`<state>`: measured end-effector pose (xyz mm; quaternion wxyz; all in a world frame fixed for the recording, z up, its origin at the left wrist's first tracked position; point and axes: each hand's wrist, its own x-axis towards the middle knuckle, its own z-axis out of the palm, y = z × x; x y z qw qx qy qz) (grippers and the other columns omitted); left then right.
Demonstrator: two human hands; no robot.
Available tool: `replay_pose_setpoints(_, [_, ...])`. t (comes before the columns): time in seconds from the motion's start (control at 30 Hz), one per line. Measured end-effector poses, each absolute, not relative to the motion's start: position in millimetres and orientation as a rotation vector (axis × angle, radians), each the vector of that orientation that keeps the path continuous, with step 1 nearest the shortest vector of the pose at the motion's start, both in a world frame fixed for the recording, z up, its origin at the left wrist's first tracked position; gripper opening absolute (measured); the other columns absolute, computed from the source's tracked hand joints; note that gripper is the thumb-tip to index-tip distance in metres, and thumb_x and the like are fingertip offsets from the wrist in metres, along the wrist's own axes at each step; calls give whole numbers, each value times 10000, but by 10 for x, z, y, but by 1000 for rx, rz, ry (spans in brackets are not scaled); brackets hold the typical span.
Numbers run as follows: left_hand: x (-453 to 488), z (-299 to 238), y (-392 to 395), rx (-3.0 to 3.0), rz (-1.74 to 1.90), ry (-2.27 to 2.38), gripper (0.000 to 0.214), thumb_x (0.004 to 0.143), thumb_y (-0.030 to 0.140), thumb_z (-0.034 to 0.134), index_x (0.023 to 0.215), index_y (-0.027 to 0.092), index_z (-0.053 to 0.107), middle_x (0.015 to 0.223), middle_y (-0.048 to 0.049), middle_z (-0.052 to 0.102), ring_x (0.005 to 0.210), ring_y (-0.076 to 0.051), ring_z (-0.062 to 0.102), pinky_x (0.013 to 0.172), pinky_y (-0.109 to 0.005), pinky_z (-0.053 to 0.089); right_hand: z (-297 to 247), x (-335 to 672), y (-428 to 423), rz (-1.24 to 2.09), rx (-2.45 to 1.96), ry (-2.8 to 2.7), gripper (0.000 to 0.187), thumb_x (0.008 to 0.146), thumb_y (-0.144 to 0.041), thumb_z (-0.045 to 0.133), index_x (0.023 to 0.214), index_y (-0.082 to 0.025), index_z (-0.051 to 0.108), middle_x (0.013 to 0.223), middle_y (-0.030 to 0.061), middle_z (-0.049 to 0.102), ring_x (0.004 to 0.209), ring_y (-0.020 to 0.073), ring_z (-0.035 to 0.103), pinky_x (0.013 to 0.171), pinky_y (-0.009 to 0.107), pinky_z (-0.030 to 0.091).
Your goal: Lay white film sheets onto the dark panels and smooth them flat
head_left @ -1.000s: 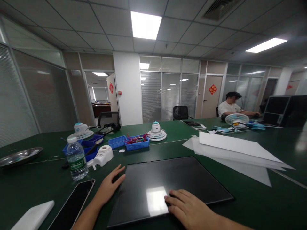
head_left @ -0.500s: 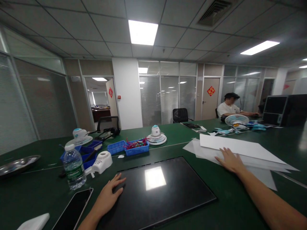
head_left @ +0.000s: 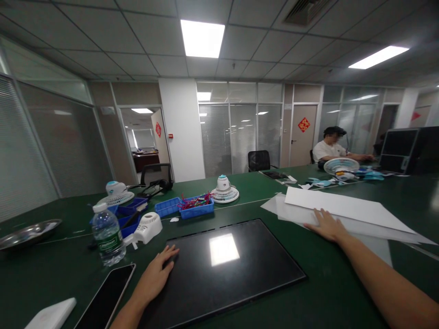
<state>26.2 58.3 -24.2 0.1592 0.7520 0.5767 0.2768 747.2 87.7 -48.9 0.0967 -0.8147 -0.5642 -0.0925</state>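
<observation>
A black flat screen panel (head_left: pixel 219 278) lies face up on the green table, with a ceiling light mirrored in it. My left hand (head_left: pixel 156 274) rests over the panel's left edge, its fingers stretched out and holding nothing. To the right, my right hand (head_left: pixel 327 226) lies with fingers extended on the near edge of several thin white sheets (head_left: pixel 346 208). These sheets overlap, some opaque and some translucent. The hand touches them without gripping.
Left of the panel are a phone (head_left: pixel 106 297), a water bottle (head_left: pixel 108 235), a white plastic housing (head_left: pixel 149 228) and a metal tray (head_left: pixel 29 235). Blue bins (head_left: pixel 197 210) and a fan part (head_left: pixel 224 192) stand behind. A person (head_left: pixel 331 148) sits at the far right.
The view has shifted slightly. The fingers of my left hand lie a little closer together; my right hand stays on the sheets.
</observation>
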Motion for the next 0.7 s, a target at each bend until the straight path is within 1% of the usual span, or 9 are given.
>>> replay_pose_setpoints(0.07, [263,-225,571,2146,792,1650,488,854,291,499,1309,218,660,1511,-67,526,1474,-258,358,1233,-525,208,-455,7453,845,-254,-2412,-1676,1086,762,-866,337,1526,-94,367,1494,284,440,1363,463,418,1047,654,335])
replay_pose_setpoints(0.13, [271,-211,564,2140,798,1651,491,848,288,503,1307,215,661,1503,-67,535,1469,-258,368,1232,-521,216,-383,7422,822,-262,-2377,-1723,1051,748,-876,370,1462,-111,480,1379,289,549,1258,474,516,992,652,378])
replay_pose_setpoints(0.2, [283,-202,561,2130,809,1654,494,840,289,514,1304,212,663,1495,-68,544,1466,-260,373,1232,-520,216,-295,7364,810,-270,-2306,-1814,916,766,-847,407,1299,-141,646,1263,262,630,1169,443,582,972,597,411])
replay_pose_setpoints(0.27, [291,-195,559,2119,821,1657,495,832,295,526,1300,216,666,1492,-67,547,1463,-266,377,1230,-524,221,-219,7274,803,-256,-2215,-1921,719,832,-763,417,1082,-179,752,1181,211,681,1103,374,629,962,495,443])
replay_pose_setpoints(0.33, [293,-188,552,2110,826,1659,495,828,304,533,1295,220,670,1494,-67,545,1460,-274,381,1225,-527,233,-170,7157,792,-242,-2137,-1992,578,908,-635,396,998,-203,769,1159,163,707,1070,309,654,939,408,460])
replay_pose_setpoints(0.4, [288,-177,542,2105,826,1661,493,827,313,534,1291,218,674,1494,-71,544,1458,-279,386,1223,-525,242,-140,7026,767,-245,-2096,-2007,494,947,-513,377,1035,-210,758,1143,135,726,1049,278,668,917,371,465])
replay_pose_setpoints(0.47, [283,-164,530,2100,825,1664,492,826,318,539,1287,218,676,1493,-72,547,1457,-280,390,1223,-521,245,-105,6885,723,-263,-2081,-1984,449,948,-444,385,1077,-207,743,1115,127,741,1040,278,674,904,366,468])
replay_pose_setpoints(0.6, [281,-142,511,2088,828,1675,491,824,330,546,1286,226,675,1493,-66,548,1460,-275,386,1220,-508,261,39,6519,602,-293,-2044,-1937,384,922,-427,445,1056,-215,736,1083,117,755,1039,292,678,888,372,469])
replay_pose_setpoints(0.7, [284,-130,499,2084,821,1680,497,830,338,540,1294,216,670,1496,-71,546,1459,-280,390,1222,-508,257,180,6075,507,-277,-1986,-1955,357,931,-418,445,1034,-214,719,1024,122,764,985,296,696,830,371,476])
